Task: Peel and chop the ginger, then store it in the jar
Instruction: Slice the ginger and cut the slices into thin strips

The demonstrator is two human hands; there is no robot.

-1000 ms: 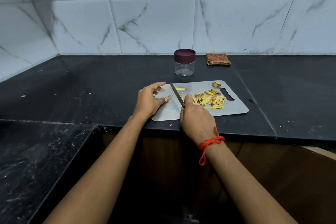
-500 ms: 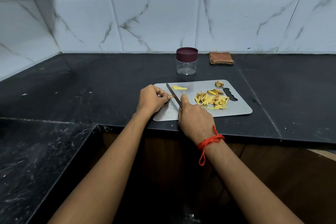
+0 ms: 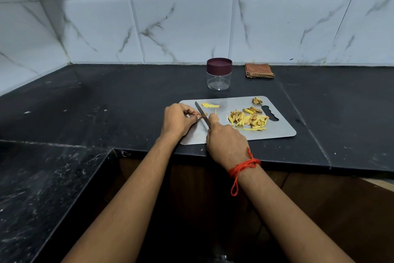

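Note:
A grey cutting board (image 3: 279,129) lies near the counter's front edge. On its right half sits a heap of chopped ginger strips (image 3: 248,121), with peel scraps (image 3: 257,100) at the far corner. One ginger slice (image 3: 210,105) lies at the board's back left. My left hand (image 3: 178,119) pinches a small ginger piece (image 3: 202,115) against the board. My right hand (image 3: 226,141) grips a knife (image 3: 201,114), whose blade rests right beside that piece. A clear jar (image 3: 219,79) with a maroon lid stands closed behind the board.
A folded brown checked cloth (image 3: 259,70) lies by the tiled wall, right of the jar. The black counter (image 3: 128,100) stretches left and right of the board. A lower dark slab (image 3: 42,188) juts out at my left.
My left hand, fingers spread a second ago, has curled and pinched a small ginger piece by the blade. The knife has shifted slightly left on the board.

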